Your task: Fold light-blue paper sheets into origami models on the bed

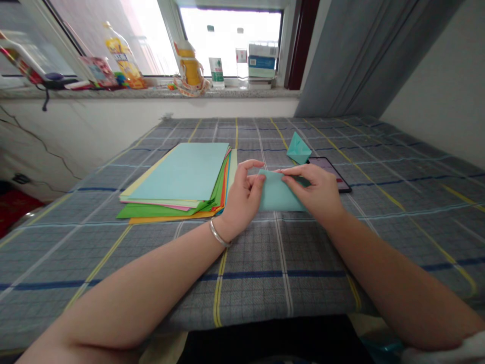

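Note:
A sheet of light blue-green paper (279,194), folded at least once, stands between my two hands over the plaid cloth. My left hand (246,189) pinches its upper left corner between thumb and fingers; a silver bangle circles that wrist. On the other side my right hand (314,187) grips the paper's upper edge with thumb and forefinger. Beyond the right hand sits a folded teal paper shape (299,148) with a pointed top. A phone (331,172) lies partly hidden behind the right hand.
To the left lies a stack of coloured paper (182,172), light blue on top. Grey plaid cloth (250,293) covers the surface. Along the windowsill (151,92) stand a yellow bottle (123,55), a yellow cup (189,65), a tube and boxes (261,60). A grey curtain (352,55) hangs at right.

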`<state>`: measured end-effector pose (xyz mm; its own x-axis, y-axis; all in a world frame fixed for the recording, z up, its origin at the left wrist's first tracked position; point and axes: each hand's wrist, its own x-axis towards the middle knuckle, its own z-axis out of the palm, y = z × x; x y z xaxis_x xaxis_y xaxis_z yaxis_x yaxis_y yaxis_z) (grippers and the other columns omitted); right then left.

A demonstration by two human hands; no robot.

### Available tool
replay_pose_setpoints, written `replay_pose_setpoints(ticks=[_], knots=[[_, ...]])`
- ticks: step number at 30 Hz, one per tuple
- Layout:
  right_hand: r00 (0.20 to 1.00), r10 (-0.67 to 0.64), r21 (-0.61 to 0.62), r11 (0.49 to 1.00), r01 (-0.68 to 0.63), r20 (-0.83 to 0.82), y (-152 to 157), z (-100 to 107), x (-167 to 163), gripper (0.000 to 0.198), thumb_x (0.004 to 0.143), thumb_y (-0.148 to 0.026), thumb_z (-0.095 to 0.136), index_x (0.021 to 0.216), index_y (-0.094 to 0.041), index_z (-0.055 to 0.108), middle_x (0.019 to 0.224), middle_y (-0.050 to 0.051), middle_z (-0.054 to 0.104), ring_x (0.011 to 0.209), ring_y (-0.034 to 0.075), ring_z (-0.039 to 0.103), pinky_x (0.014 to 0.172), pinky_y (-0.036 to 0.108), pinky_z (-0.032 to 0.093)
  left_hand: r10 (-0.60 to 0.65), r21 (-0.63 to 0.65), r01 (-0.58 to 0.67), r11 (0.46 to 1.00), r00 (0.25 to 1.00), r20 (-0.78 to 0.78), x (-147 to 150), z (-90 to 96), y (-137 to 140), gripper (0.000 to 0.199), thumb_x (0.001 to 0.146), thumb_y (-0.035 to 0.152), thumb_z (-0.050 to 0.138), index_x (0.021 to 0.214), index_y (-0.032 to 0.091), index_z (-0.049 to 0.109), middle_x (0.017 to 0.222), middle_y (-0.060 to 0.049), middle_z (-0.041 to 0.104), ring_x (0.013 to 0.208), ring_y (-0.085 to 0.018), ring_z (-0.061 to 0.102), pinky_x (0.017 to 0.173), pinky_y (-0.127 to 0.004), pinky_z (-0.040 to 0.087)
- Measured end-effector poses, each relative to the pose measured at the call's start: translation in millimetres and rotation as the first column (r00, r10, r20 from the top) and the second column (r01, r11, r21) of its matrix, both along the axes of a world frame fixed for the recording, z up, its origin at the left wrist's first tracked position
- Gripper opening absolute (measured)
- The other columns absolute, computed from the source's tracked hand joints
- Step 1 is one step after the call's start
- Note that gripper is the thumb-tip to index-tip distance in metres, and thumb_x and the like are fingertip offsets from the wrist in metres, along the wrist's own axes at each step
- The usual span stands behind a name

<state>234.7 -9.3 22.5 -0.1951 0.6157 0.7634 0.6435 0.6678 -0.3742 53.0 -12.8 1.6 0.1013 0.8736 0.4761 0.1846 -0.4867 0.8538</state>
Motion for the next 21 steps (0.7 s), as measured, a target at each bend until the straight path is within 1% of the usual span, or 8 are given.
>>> replay_pose_setpoints(ticks=[3, 6, 9, 11, 13, 15, 16, 21], knots=[[0.999, -0.036, -0.008, 0.999, 0.036, -0.004, 1.2, -1.9, -0.6, 0.012, 0.085, -0.030, 0.064, 0.090, -0.028, 0.075, 0.093, 0.000, 0.077, 0.087, 0.021, 0.069, 0.084, 0.039, 0.052, -0.013, -0.028, 0.013, 1.000, 1.000, -0.013, -0.4, -2.8, 3.3, 0.024, 0.097, 0.044, 0.044, 0.113, 0.026, 0.042, 0.065, 0.003, 0.053, 0.048, -0.011, 0.040, 0.047, -0.026, 0.031], [0.998, -0.063, -0.027, 0.998, 0.063, -0.016, 2.5, -3.4, -1.5, 0.009, 0.083, -0.029, 0.065, 0.084, -0.027, 0.074, 0.088, 0.000, 0.076, 0.083, 0.021, 0.069, 0.082, 0.039, 0.052, -0.057, -0.054, 0.057, 0.997, 0.998, 0.004, 1.1, -4.4, 4.8, 0.022, 0.097, 0.043, 0.043, 0.110, 0.026, 0.038, 0.080, 0.000, 0.066, 0.050, -0.011, 0.044, 0.048, -0.026, 0.036], [0.998, -0.062, -0.067, 0.996, 0.060, -0.033, 2.6, -3.6, -2.1, 0.009, 0.083, -0.028, 0.064, 0.079, -0.026, 0.072, 0.084, -0.001, 0.076, 0.080, 0.021, 0.069, 0.078, 0.037, 0.053, -0.090, -0.075, 0.091, 0.993, 0.996, 0.021, 2.7, -5.0, 4.6, 0.018, 0.098, 0.040, 0.041, 0.105, 0.027, 0.031, 0.092, -0.002, 0.070, 0.050, -0.011, 0.048, 0.049, -0.026, 0.039], [0.997, -0.053, -0.097, 0.994, 0.048, -0.054, 2.5, -3.0, -0.8, 0.009, 0.083, -0.028, 0.064, 0.079, -0.026, 0.072, 0.083, -0.001, 0.076, 0.078, 0.020, 0.069, 0.076, 0.036, 0.053, -0.106, -0.034, 0.107, 0.994, 0.994, 0.017, 2.3, -6.0, 5.5, 0.019, 0.098, 0.038, 0.043, 0.102, 0.027, 0.028, 0.097, -0.003, 0.070, 0.058, -0.012, 0.057, 0.056, -0.027, 0.044], [0.995, -0.063, -0.113, 0.992, 0.053, -0.084, 2.8, -1.5, 2.5, 0.010, 0.083, -0.029, 0.064, 0.079, -0.025, 0.072, 0.082, 0.000, 0.076, 0.078, 0.020, 0.070, 0.075, 0.035, 0.053, -0.103, 0.080, 0.103, 0.991, 0.995, 0.002, 0.6, -7.6, 8.1, 0.022, 0.096, 0.035, 0.047, 0.100, 0.026, 0.027, 0.104, -0.005, 0.068, 0.079, -0.014, 0.064, 0.071, -0.029, 0.048], [0.988, -0.100, -0.110, 0.990, 0.087, -0.117, 3.7, 0.7, 7.6, 0.011, 0.083, -0.031, 0.064, 0.079, -0.025, 0.072, 0.082, 0.000, 0.075, 0.078, 0.021, 0.070, 0.075, 0.036, 0.053, -0.076, 0.182, 0.078, 0.980, 0.997, -0.019, -2.0, -9.0, 11.8, 0.022, 0.094, 0.032, 0.050, 0.099, 0.025, 0.030, 0.111, -0.007, 0.065, 0.095, -0.015, 0.063, 0.080, -0.030, 0.048], [0.984, -0.122, -0.107, 0.988, 0.109, -0.130, 4.4, 2.0, 10.5, 0.011, 0.083, -0.032, 0.064, 0.080, -0.025, 0.072, 0.082, 0.001, 0.075, 0.079, 0.022, 0.070, 0.076, 0.037, 0.053, -0.061, 0.201, 0.068, 0.977, 0.997, -0.038, -3.3, -9.4, 13.8, 0.019, 0.094, 0.032, 0.051, 0.097, 0.024, 0.034, 0.113, -0.007, 0.064, 0.098, -0.015, 0.062, 0.082, -0.029, 0.048], [0.969, -0.181, -0.087, 0.982, 0.168, -0.167, 8.4, 7.9, 22.5, 0.011, 0.084, -0.034, 0.063, 0.082, -0.027, 0.071, 0.087, 0.002, 0.075, 0.084, 0.024, 0.070, 0.080, 0.041, 0.052, -0.056, 0.111, 0.075, 0.991, 0.985, -0.166, -8.5, -9.5, 21.3, 0.013, 0.092, 0.032, 0.053, 0.091, 0.020, 0.052, 0.100, -0.004, 0.065, 0.092, -0.014, 0.060, 0.082, -0.027, 0.048]])
